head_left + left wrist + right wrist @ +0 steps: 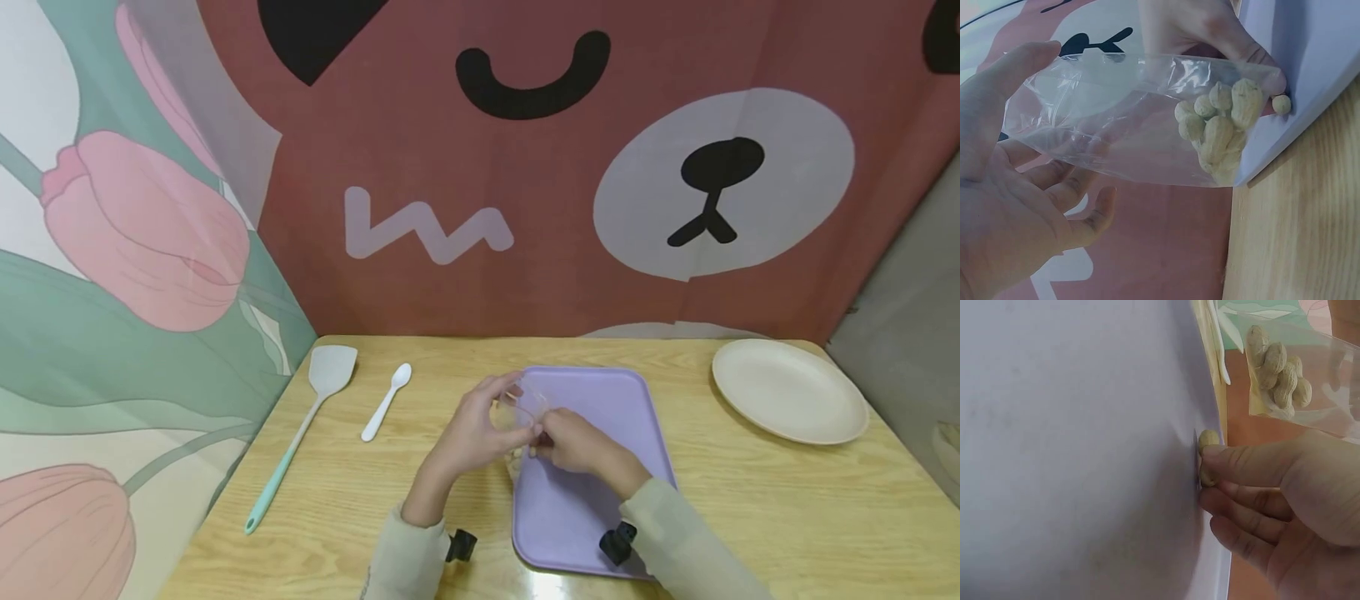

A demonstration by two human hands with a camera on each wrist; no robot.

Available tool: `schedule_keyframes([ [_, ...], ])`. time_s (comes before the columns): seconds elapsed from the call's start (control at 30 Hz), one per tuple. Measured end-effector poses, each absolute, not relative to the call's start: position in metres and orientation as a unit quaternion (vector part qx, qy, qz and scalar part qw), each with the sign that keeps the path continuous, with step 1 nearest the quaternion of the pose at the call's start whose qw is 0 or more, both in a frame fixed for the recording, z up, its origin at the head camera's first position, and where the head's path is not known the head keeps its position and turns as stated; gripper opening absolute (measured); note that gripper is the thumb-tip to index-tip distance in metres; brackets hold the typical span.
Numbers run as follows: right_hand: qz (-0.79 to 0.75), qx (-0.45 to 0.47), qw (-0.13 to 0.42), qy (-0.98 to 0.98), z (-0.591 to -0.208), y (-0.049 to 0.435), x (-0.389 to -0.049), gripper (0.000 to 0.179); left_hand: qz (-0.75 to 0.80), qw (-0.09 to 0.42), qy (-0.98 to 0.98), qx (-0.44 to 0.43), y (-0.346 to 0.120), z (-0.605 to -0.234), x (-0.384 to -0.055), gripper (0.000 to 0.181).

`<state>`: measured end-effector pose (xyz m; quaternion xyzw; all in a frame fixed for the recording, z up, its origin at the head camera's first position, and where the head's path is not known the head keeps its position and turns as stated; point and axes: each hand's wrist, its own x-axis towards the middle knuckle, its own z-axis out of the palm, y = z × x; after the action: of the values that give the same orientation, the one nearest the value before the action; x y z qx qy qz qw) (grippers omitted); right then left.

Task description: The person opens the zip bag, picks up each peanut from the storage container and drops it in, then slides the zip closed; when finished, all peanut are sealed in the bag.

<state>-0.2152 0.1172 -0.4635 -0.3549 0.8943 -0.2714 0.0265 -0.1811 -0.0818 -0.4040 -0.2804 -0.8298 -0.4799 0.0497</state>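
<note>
My left hand (474, 427) holds a clear plastic bag (1129, 125) by its mouth, thumb on one side and fingers on the other. Several unshelled peanuts (1215, 139) lie at the bag's bottom end. With thumb and fingertips my right hand (583, 442) pinches a single peanut (1208, 439), close over the purple tray (600, 387) near its left edge. In the right wrist view the bag of peanuts (1285, 375) shows beyond that hand. The head view has the bag partly hidden by the left hand.
Left on the wooden table (450, 367) lie a spatula (332, 367) with a mint-green handle and a small white spoon (386, 404). A cream plate (787, 392) sits at the far right. A printed cloth (525, 167) hangs behind the table.
</note>
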Motion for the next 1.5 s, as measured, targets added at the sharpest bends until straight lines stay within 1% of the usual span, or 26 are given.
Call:
schedule_keyframes([
  [0.13,-0.271,-0.359,0.008,0.893,-0.463,0.120,-0.215,0.018,-0.482,0.052,-0.830,-0.277,-0.082,-0.406,-0.182,0.070],
  [0.2,-0.275,-0.355,0.005,0.894,-0.462,0.123,-0.215,0.016,-0.480,0.055,-0.831,-0.277,-0.082,-0.407,-0.182,0.070],
  [0.3,-0.279,-0.343,0.006,0.897,-0.454,0.126,-0.215,0.011,-0.476,0.061,-0.832,-0.279,-0.082,-0.408,-0.183,0.069],
  [0.43,-0.278,-0.340,0.004,0.899,-0.441,0.129,-0.214,0.012,-0.467,0.064,-0.837,-0.278,-0.082,-0.410,-0.183,0.069],
  [0.6,-0.281,-0.342,-0.012,0.896,-0.430,0.132,-0.211,0.006,-0.466,0.069,-0.835,-0.284,-0.081,-0.411,-0.184,0.070],
  [0.8,-0.280,-0.347,-0.027,0.895,-0.418,0.133,-0.207,0.009,-0.470,0.062,-0.836,-0.276,-0.080,-0.412,-0.183,0.070],
  [0.93,-0.280,-0.346,-0.042,0.894,-0.406,0.137,-0.205,0.007,-0.460,0.056,-0.843,-0.273,-0.077,-0.410,-0.185,0.071],
  [1.1,-0.291,-0.340,-0.040,0.893,-0.394,0.145,-0.205,0.007,-0.452,0.040,-0.852,-0.262,-0.075,-0.407,-0.189,0.071],
  [1.33,-0.317,-0.329,-0.041,0.889,-0.379,0.151,-0.208,0.009,-0.441,0.043,-0.857,-0.265,-0.074,-0.405,-0.191,0.071],
  [1.5,-0.312,-0.324,-0.047,0.892,-0.369,0.154,-0.208,0.008,-0.454,0.035,-0.850,-0.264,-0.073,-0.404,-0.191,0.072],
])
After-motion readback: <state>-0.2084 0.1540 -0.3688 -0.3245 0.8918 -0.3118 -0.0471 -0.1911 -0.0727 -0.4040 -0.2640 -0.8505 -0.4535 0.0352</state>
